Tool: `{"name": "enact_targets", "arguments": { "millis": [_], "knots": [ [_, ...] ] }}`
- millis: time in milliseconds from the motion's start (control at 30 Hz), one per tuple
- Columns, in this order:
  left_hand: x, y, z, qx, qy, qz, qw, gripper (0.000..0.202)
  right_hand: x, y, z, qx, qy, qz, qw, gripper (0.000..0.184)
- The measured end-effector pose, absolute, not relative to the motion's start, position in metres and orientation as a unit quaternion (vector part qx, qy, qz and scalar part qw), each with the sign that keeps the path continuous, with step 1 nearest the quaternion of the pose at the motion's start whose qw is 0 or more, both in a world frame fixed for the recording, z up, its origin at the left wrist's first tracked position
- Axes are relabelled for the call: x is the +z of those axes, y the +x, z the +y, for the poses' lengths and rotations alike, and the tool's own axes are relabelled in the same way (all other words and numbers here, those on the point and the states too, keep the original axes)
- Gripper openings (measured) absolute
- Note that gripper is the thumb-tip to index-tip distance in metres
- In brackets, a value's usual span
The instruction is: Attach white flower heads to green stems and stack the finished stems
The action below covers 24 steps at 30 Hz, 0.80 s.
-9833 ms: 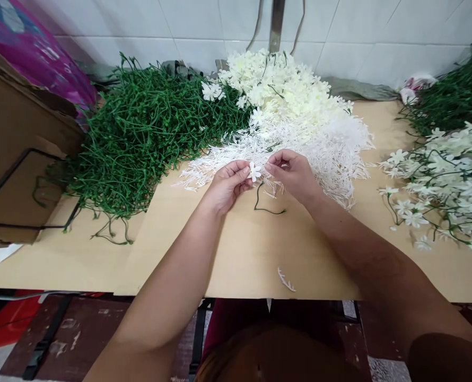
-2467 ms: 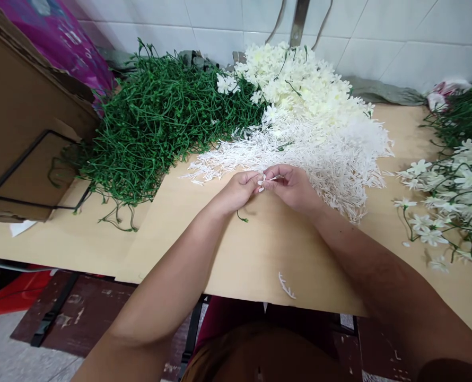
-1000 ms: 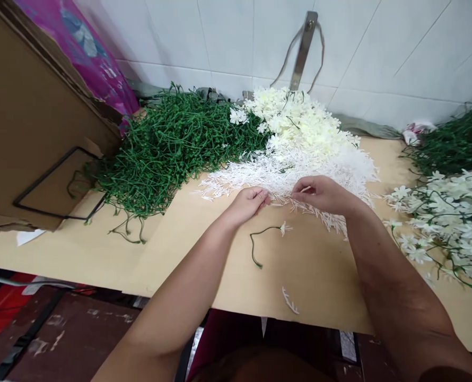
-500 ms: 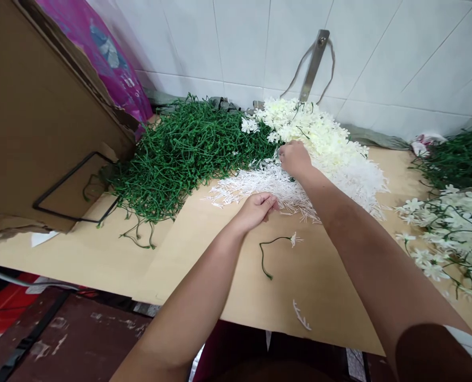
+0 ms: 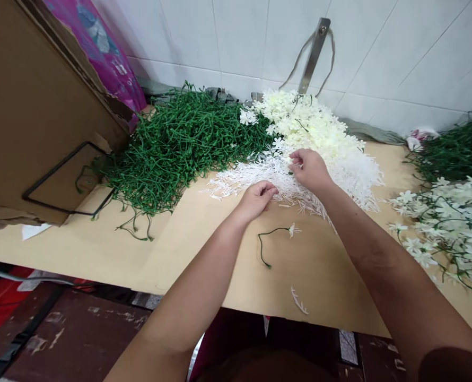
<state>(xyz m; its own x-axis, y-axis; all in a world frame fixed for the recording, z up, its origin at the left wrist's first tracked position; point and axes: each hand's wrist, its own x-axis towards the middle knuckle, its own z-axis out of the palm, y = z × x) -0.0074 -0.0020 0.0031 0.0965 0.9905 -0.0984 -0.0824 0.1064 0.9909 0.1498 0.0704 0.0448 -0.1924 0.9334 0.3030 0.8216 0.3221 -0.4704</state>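
My right hand (image 5: 308, 168) is over the heap of thin white stamen pieces (image 5: 244, 179), its thumb and fingers pinched together. Whatever sits in that pinch is too small to make out. Just left of it, my left hand (image 5: 258, 199) is curled at the heap's near edge, thumb against the fingers; its contents are hidden. Cream flower heads (image 5: 307, 119) are piled behind my right hand. A tangle of green plastic stems (image 5: 196, 138) lies to the left. Nearer to me, one green stem with a white tip (image 5: 263, 245) rests on the board.
A cardboard box (image 5: 45, 122) with a black wire frame (image 5: 61, 167) stands at left. Finished-looking white flowers on stems (image 5: 454, 223) and more green stems (image 5: 454, 148) lie at right. A stray white piece (image 5: 298, 301) lies near the front edge. A metal strip (image 5: 314, 55) leans on the tiled wall.
My right hand has drawn back from the border of the green stems and flower heads, rightward and closer to me. My left hand stays nearly in place. The whole view has shifted slightly.
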Motion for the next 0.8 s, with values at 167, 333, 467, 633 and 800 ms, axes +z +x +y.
{"name": "enact_targets", "arguments": {
  "millis": [167,333,467,633,800],
  "knots": [
    [0.003,-0.008,-0.001,0.475,0.471,0.474,0.573,0.007,0.035,0.148,0.082,0.029,-0.586,-0.786,0.195,0.011],
    [0.003,-0.007,-0.001,0.486,0.458,0.463,0.583,0.006,0.045,0.153,0.066,0.096,-0.542,-0.777,0.306,0.009],
    [0.005,-0.005,-0.004,0.516,0.452,0.44,0.58,0.022,0.054,0.152,0.034,0.245,-0.479,-0.779,0.322,0.006],
    [0.007,-0.003,-0.006,0.501,0.469,0.464,0.56,0.025,0.053,0.149,0.011,0.305,-0.462,-0.773,0.309,0.008],
    [0.005,-0.004,-0.003,0.52,0.445,0.469,0.558,0.025,0.045,0.156,0.012,0.291,-0.496,-0.762,0.296,0.008]
  ]
}}
